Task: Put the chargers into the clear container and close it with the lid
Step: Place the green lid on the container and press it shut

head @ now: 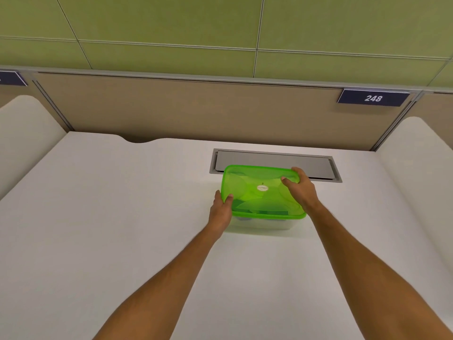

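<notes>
A translucent green lid (pixel 259 190) lies on top of the clear container (pixel 259 224), which stands on the white desk (pixel 122 217). My left hand (pixel 220 209) grips the lid's near-left corner, thumb on top. My right hand (pixel 300 187) holds the lid's far-right corner, fingers over the rim. Dark shapes show dimly through the lid and the container wall; I cannot tell what they are.
A grey metal cable hatch (pixel 274 163) is set into the desk just behind the container. A beige partition (pixel 196 111) with a "248" sign (pixel 373 98) closes the back. White rounded side panels (pixel 22 133) flank the desk on both sides.
</notes>
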